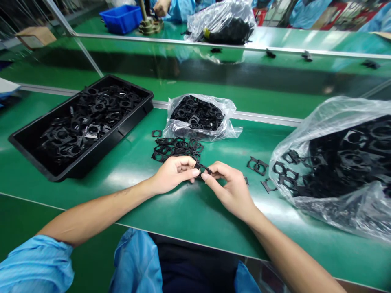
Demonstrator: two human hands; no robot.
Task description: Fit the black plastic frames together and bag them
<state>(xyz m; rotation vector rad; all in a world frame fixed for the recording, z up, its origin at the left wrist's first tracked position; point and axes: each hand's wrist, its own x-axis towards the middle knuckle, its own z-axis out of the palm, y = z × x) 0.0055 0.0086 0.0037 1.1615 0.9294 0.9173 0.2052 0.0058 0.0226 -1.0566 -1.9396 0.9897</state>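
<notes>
Between the fingertips of both hands is a small black plastic frame part [202, 167], held just above the green table. My left hand [174, 174] pinches its left side between thumb and fingers. On its right side, my right hand [226, 184] grips it the same way. Fingers cover much of the part, so its full shape is hidden. Behind my left hand lies a loose pile of flat black frames with round holes [174, 149]. A few similar black frames [257, 165] lie to the right of my right hand.
A black tray [105, 151] full of black parts stands at left. Behind the pile sits a small clear bag [227, 106] of ring-like frames. A large clear bag [284, 152] of black parts lies open at right. Beyond the metal rail, a blue bin [122, 20] and a co-worker's hand [161, 7] show.
</notes>
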